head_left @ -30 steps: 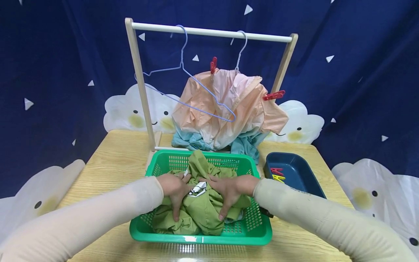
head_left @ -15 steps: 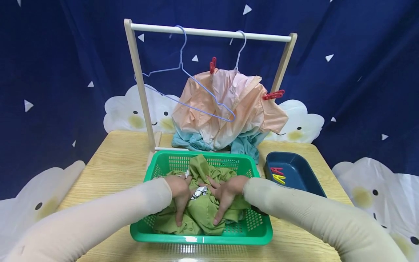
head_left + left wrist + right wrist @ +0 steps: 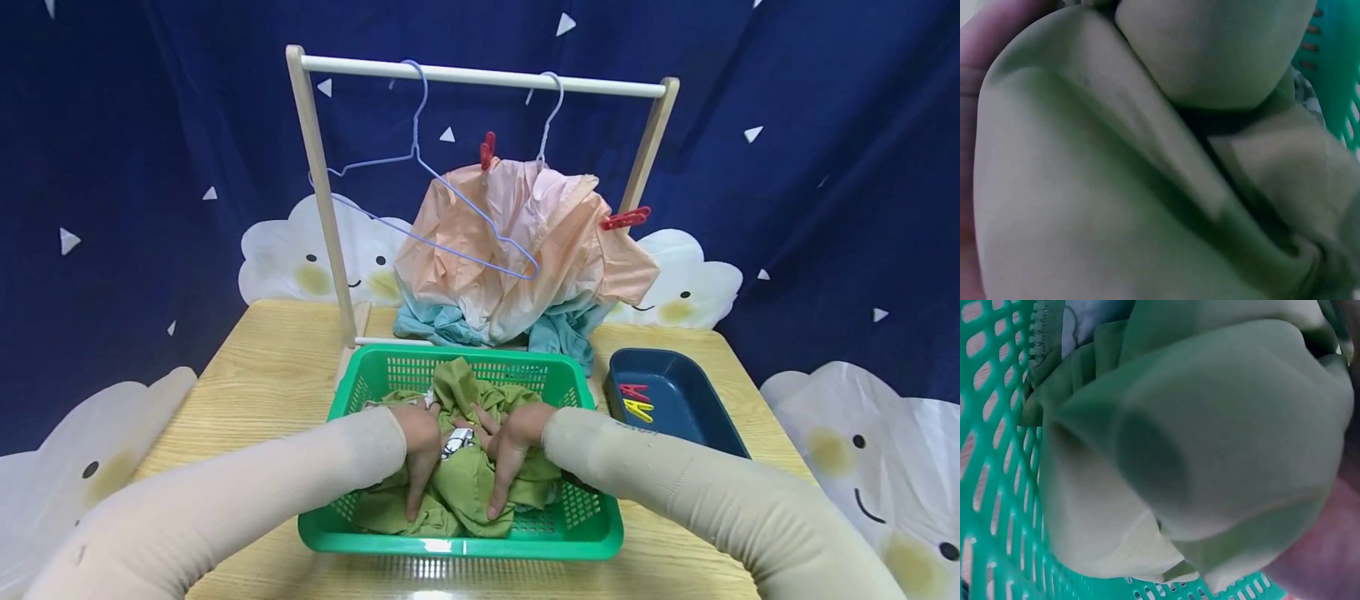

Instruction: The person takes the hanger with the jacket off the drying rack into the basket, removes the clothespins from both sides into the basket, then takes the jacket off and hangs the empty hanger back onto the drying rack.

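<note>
Crumpled green cloth [image 3: 461, 492], with a white print and black lines [image 3: 456, 442], lies in a green plastic basket [image 3: 600, 537]. My left hand [image 3: 422, 442] presses into its left side, thumb pointing toward me. Opposite it, my right hand [image 3: 516, 442] presses on the right side with fingers spread inward and thumb extended. Some fingertips are hidden among the folds. In the left wrist view, bulging cloth [image 3: 1072, 187] fills most of the picture beside my hand. The right wrist view shows a zipper strip [image 3: 1040, 331] near the basket wall.
Behind the basket stands a wooden rack [image 3: 322, 183] with a bare blue hanger [image 3: 465, 193]. A peach garment [image 3: 517, 242] hangs there with red clothespins [image 3: 626, 218]. Teal cloth [image 3: 562, 337] lies below. A dark blue tray [image 3: 686, 400] holds red and yellow clothespins [image 3: 637, 408].
Both hands have shifted inward, closer together, with the wrists more bent. The green cloth's raised peak has dropped slightly. The basket stays in place.
</note>
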